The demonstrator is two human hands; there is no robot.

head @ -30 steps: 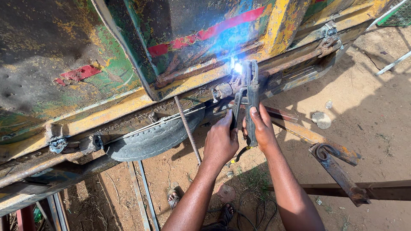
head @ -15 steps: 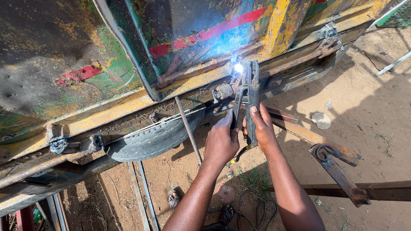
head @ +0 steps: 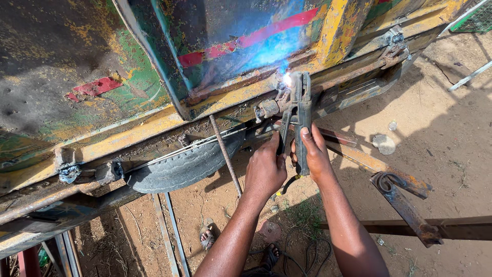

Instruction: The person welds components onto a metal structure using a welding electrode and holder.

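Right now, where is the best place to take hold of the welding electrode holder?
Take the welding electrode holder by its long dark handle, from below, as the right hand does. The bright arc burns at its upper tip, so the lower end is farthest from it.

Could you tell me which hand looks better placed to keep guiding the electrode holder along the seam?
Right, probably. The right hand wraps the electrode holder handle in a full grip, in line with the arc. The left hand only touches its lever side.
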